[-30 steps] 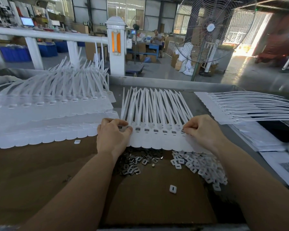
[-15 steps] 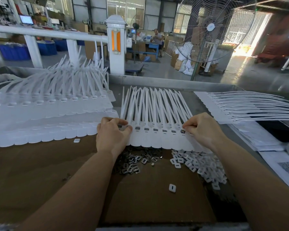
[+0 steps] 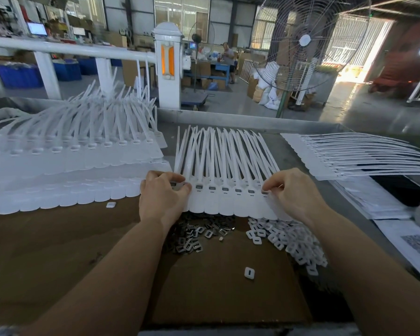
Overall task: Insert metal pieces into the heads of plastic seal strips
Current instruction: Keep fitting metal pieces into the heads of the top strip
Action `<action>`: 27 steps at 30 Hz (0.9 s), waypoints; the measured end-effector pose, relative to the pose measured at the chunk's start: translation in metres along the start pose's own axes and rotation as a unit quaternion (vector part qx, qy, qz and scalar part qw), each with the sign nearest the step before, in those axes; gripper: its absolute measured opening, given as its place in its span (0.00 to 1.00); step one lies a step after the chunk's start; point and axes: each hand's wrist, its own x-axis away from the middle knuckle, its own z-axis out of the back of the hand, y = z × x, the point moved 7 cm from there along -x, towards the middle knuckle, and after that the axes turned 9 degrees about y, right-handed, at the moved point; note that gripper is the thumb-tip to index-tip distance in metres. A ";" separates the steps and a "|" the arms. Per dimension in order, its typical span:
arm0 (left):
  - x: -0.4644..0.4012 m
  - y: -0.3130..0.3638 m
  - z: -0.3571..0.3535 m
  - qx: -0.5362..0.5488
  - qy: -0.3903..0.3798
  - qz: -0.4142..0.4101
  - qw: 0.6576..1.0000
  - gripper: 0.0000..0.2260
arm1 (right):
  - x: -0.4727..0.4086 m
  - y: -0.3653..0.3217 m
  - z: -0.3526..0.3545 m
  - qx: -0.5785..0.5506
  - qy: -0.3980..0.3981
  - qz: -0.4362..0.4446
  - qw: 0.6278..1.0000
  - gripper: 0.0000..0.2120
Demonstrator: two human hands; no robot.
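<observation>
On the desk (image 3: 58, 238), my left hand (image 3: 163, 197) and right hand (image 3: 291, 197) each pinch an end of the fanned row of seal strips (image 3: 228, 190), metal pieces (image 3: 194, 236) heaped just below. The strips look light and floppy; best held at the stiffer heads, not the tails.
</observation>
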 end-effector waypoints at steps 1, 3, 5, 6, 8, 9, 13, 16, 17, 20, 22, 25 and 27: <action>0.000 0.000 0.000 0.000 0.000 0.001 1.000 0.10 | 0.000 0.000 0.000 0.000 0.003 0.000 1.000 0.11; 0.000 0.000 0.000 0.001 0.000 0.001 1.000 0.10 | 0.001 0.001 0.000 -0.002 0.000 0.000 1.000 0.11; 0.000 0.000 -0.001 0.000 -0.002 -0.001 1.000 0.10 | 0.002 0.001 -0.001 -0.003 -0.004 0.000 1.000 0.12; 0.000 0.000 -0.001 0.000 -0.002 -0.001 1.000 0.10 | 0.002 0.001 -0.001 -0.002 0.000 0.002 1.000 0.11; 0.000 0.000 -0.001 0.001 -0.002 -0.001 1.000 0.10 | 0.003 0.000 0.001 -0.004 0.018 0.007 1.000 0.10; 0.000 0.000 -0.001 0.001 -0.001 -0.001 1.000 0.10 | 0.003 -0.002 0.003 -0.011 0.025 0.009 1.000 0.10; 0.000 -0.001 -0.001 -0.003 -0.002 -0.001 1.000 0.10 | 0.015 -0.029 0.003 -0.059 -0.017 0.060 0.996 0.08; 0.000 -0.001 -0.001 -0.003 -0.003 -0.001 1.000 0.10 | 0.032 -0.057 -0.006 -0.062 -0.104 0.125 0.985 0.08; 0.000 -0.001 -0.001 -0.003 -0.003 -0.002 1.000 0.10 | 0.036 -0.063 -0.008 -0.055 -0.119 0.140 0.981 0.08; 0.000 -0.001 0.000 0.000 -0.005 -0.001 1.000 0.10 | 0.037 -0.062 -0.007 -0.030 -0.086 0.140 0.986 0.07; 0.000 0.001 0.000 0.004 -0.007 -0.001 1.000 0.10 | 0.030 -0.047 0.003 -0.012 -0.009 0.090 0.996 0.08; 0.000 0.001 0.000 0.006 -0.007 -0.002 1.000 0.10 | 0.022 -0.016 0.015 0.015 0.054 -0.004 0.998 0.13; 0.000 0.001 0.001 0.006 -0.007 -0.003 1.000 0.10 | 0.021 -0.002 0.013 0.021 0.045 -0.033 0.998 0.13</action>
